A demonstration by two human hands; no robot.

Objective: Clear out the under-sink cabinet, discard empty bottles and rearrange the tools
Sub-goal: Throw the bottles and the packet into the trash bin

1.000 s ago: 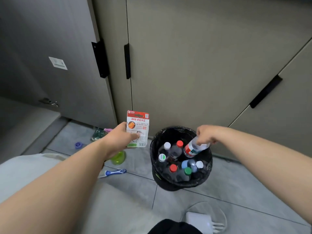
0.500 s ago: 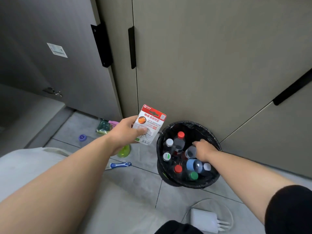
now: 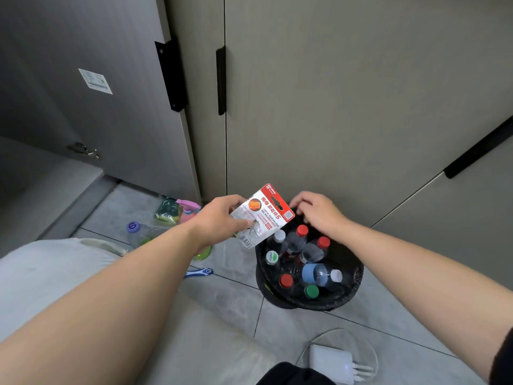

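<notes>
Fingers of my left hand (image 3: 219,220) pinch a red-and-white carded blister pack (image 3: 262,215), its long axis tilted, hang-hole end pointing up-right over the black-lined round bin (image 3: 352,284). My right hand (image 3: 319,212) rests half-curled and empty on the bin's far rim. Seven capped plastic bottles (image 3: 319,273) fill it: three red, one green. Grey tiled floor (image 3: 222,301), beige cabinet doors (image 3: 333,93).

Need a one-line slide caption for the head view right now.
Left hand holds a red-and-white packet beside the bottle-filled black bin; right hand rests at its far rim.
</notes>
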